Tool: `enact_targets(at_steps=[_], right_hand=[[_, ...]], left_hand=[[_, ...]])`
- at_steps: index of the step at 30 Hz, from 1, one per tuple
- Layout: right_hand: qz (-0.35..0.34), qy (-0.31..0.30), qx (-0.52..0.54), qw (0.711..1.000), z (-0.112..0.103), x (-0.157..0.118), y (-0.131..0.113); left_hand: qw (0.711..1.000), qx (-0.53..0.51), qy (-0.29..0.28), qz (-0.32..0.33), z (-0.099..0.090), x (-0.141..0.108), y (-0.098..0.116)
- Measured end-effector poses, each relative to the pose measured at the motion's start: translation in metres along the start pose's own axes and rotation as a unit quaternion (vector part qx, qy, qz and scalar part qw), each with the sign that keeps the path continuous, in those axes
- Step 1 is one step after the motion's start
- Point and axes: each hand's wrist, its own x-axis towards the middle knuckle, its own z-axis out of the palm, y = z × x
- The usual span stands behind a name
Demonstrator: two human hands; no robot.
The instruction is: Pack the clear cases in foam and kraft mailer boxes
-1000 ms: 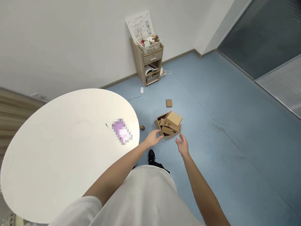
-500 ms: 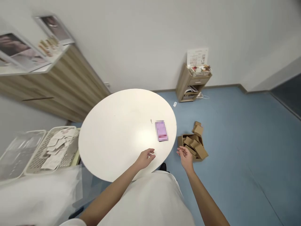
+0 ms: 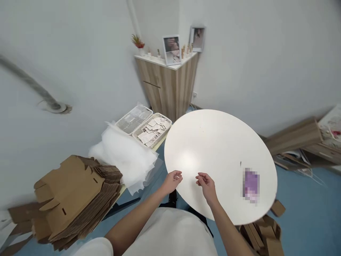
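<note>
My left hand (image 3: 172, 182) hovers at the near left edge of the round white table (image 3: 213, 142), its fingers loosely bent and apart from the thumb, holding nothing. Opposite it, my right hand (image 3: 207, 186) is over the near part of the tabletop, also empty, with fingers relaxed and slightly curled. A gap lies between the two hands. On the right side of the table rests a flat purple rectangular thing (image 3: 252, 183), pixelated so its kind cannot be made out. A tiny dark object (image 3: 240, 163) lies just beyond it.
Flattened cardboard boxes (image 3: 77, 195) are stacked at left, beside white packing sheets (image 3: 122, 153). Behind them stand a basket of small white packets or cards (image 3: 153, 131) and a clear-looking bin (image 3: 134, 119). Folded cardboard (image 3: 263, 234) sits low at right. A wooden cabinet (image 3: 166, 83) stands in the corner.
My view has swung left, bringing the cardboard stack and packing sheets into sight. My hands have come closer together, and my right hand is now over the table rather than beside it.
</note>
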Motion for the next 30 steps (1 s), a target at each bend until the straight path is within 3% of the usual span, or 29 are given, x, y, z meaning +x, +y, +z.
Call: enact_targets(at_steps=[6,14,19,24,30], right_hand=[[0.023,-0.135,-0.055,0.989,0.058,0.022,-0.023],[0.058,-0.237,-0.067,0.967,0.108,0.058,-0.034],[0.048,-0.27,-0.067,0.959,0.138,0.077,-0.042],[0.002,-0.261,-0.096,0.961,0.172,0.107,-0.046],[-0.055,-0.244,-0.207,0.946,0.227,0.165,-0.045]], left_hand=[[0.995,-0.024,0.088,-0.033,-0.056,-0.007,-0.008],[0.984,-0.026,0.169,-0.04,-0.097,-0.015,-0.013],[0.975,-0.024,0.216,-0.049,-0.125,-0.01,-0.008],[0.968,-0.054,0.241,-0.047,-0.162,0.02,-0.004],[0.957,-0.177,0.216,-0.078,-0.205,0.085,-0.005]])
